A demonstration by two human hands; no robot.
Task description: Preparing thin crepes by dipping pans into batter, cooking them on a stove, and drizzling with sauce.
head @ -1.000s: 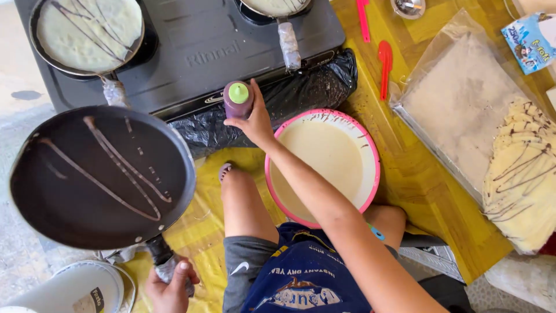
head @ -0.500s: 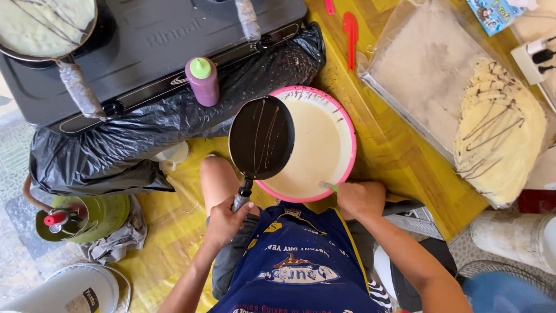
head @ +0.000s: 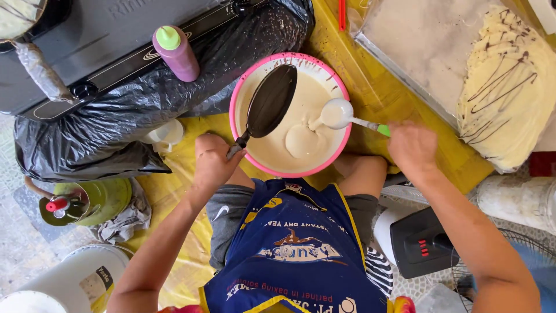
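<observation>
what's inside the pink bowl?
Pale batter fills the pink bowl. The ladle and tilted black pan sit over it; batter beneath the pan and the bowl's bottom are hidden.

Your single head-worn camera looks straight down at close range, framing your lap, both forearms and the pink-rimmed bowl (head: 289, 116) directly below.

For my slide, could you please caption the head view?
Left hand tilts a black pan over a pink bowl of batter while right hand lifts a ladle.
</observation>
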